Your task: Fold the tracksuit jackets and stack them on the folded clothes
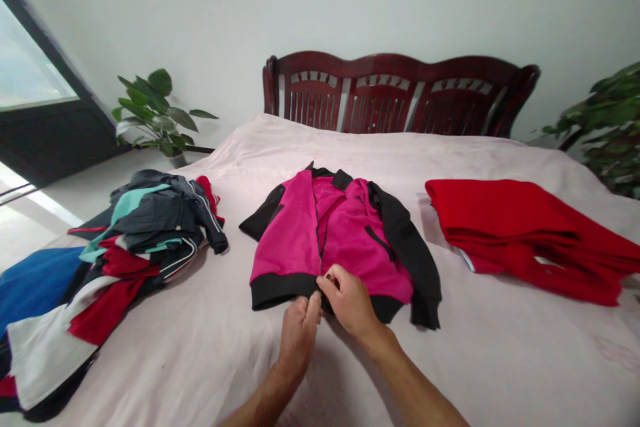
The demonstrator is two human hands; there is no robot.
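Note:
A magenta jacket [287, 230] with black sleeves, collar and hem lies front up in the middle of the bed. Its front zipper shows as a dark line, the two sides meeting low down and parting towards the collar. At the bottom of that line, my left hand [299, 330] pinches the black hem from below. My right hand [347, 297] is closed in a pinch at the zipper's lower end, just above and right of the left fingers. The small part between the right fingertips is hidden.
A heap of mixed clothes [150, 213] lies on the left and folded red clothes [510, 220] on the right. The pink sheet [225, 360] covers the bed. Behind are a dark wooden backrest [380, 97] and a potted plant [155, 110]; more leaves [617, 127] show at right.

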